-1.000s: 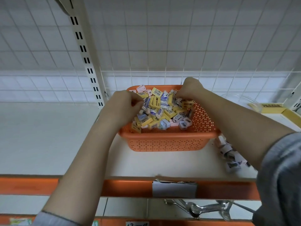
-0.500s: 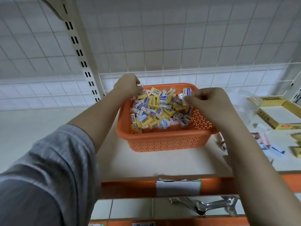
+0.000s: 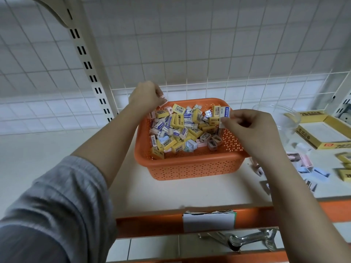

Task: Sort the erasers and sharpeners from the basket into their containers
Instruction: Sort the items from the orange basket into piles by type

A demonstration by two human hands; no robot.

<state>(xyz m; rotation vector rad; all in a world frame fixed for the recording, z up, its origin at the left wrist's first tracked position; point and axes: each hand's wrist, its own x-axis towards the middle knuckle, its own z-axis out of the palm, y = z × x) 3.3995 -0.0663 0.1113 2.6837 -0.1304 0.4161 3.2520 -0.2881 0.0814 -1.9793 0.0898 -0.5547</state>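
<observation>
Orange basket: mid-shelf, heaped with erasers and sharpeners.
Right hand: pinches white-and-blue eraser over right rim.
Left hand: pinches pink piece, far-left corner.
Risk: loose pinch could drop either back.

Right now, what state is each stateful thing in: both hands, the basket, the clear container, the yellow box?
left hand: pinches a small pink piece above the basket's far-left corner
right hand: pinches a white eraser with a blue ERASER label
orange basket: upright on the shelf, holding many erasers and sharpeners
clear container: open, contents not discernible
yellow box: open, inside looks bare
</observation>
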